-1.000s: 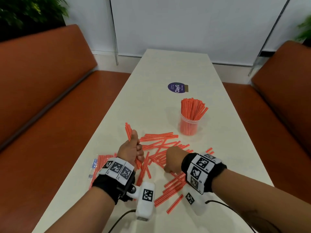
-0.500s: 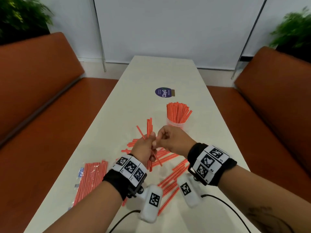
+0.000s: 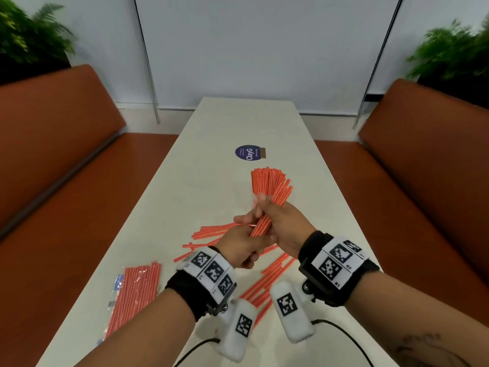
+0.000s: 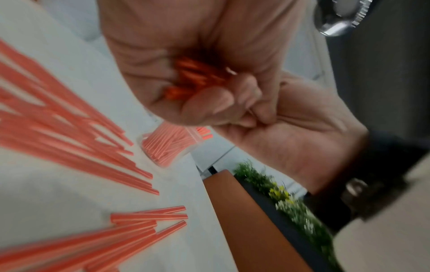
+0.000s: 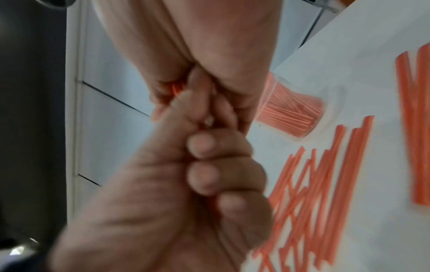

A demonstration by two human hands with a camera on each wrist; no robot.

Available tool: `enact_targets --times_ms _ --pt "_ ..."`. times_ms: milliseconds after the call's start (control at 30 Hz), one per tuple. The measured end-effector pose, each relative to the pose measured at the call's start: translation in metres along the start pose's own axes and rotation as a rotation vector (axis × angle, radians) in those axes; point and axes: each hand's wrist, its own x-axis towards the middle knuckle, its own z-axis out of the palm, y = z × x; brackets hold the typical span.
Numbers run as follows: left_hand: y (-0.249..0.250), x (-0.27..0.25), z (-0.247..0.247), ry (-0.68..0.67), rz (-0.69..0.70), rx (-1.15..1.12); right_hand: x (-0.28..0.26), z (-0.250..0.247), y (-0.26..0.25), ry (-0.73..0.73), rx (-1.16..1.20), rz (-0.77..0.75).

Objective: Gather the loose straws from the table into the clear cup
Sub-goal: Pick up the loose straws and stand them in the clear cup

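loose straws (image 3: pixel 209 231) lie on the table (image 3: pixel 238 120) before the cup (image 5: pixel 293 114).

1. a long white desk (image 3: pixel 211 165) runs away between two orange benches.
2. a clear cup (image 4: pixel 167 145) packed with orange straws stands on it.
3. past the cup lies a round purple sticker (image 3: pixel 248 153).
4. nearer than the cup, loose straws (image 3: pixel 211 230) lie scattered.
5. left of those lies a packet of straws (image 3: pixel 135 290).

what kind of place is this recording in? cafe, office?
Probably a cafe or canteen booth, though an office lounge is possible. A long white table runs between two padded orange bench seats, a round "ClayG" sticker is stuck on the tabletop, and potted green plants stand behind the seat backs.
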Motion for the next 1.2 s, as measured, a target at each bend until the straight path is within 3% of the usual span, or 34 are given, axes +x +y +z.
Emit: enact_targets --times_ms 167,300,400,500,767,833,1000,1100,1200 --pt "-0.009 0.0 -0.016 -0.069 -0.198 -0.589 0.002 0.001 -0.021 0.135 0.025 -0.212" --pt "-0.002 0.005 -0.015 -0.12 -0.194 -0.724 0.001 0.004 -0.009 0.091 -0.234 -0.199" --pt "0.001 0.009 -0.011 -0.098 -0.198 -0.632 0.003 0.003 0.008 0.079 -0.255 -0.116" --pt "-0.002 0.011 -0.013 -0.057 -0.206 -0.57 0.009 0.0 0.01 0.124 -0.425 -0.19" --pt "0.003 0.011 -0.044 0.173 -0.174 -0.318 0.071 -0.038 -0.029 0.522 -0.56 -0.362" --pt "0.002 0.012 -0.047 0.211 -0.17 -0.285 0.092 -0.046 -0.024 0.519 -0.639 -0.282" --pt "-0.004 0.013 -0.052 0.231 -0.167 -0.152 0.116 -0.05 -0.006 0.371 -0.972 0.107" --pt "-0.003 0.012 -0.056 0.26 -0.168 -0.076 0.113 -0.05 -0.013 0.348 -1.046 0.103" --pt "0.003 0.01 -0.062 0.29 -0.159 0.017 0.105 -0.051 -0.02 0.469 -0.876 0.048"
